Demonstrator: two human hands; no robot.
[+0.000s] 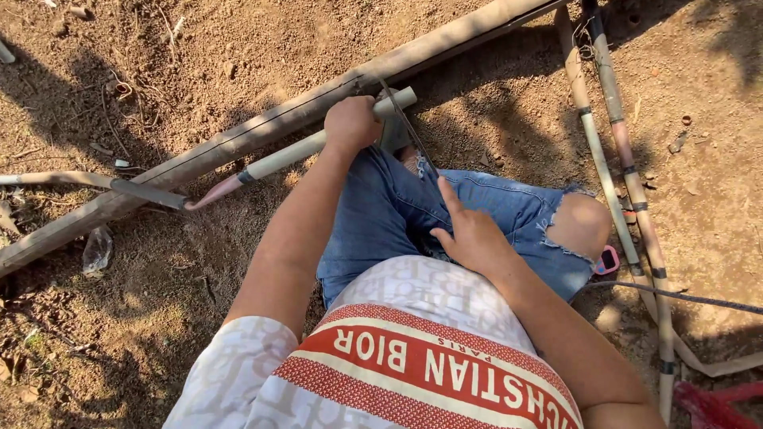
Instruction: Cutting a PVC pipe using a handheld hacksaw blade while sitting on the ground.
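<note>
Left hand (350, 123) grips pale cane (314, 146); right hand (470, 236) rests on thigh.

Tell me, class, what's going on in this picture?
A person sits on bare dirt in torn blue jeans. The left hand grips a pale bamboo stick lying beside a thicker pole. The right hand rests on the thigh, holding nothing. More bamboo canes lie to the right.
</note>
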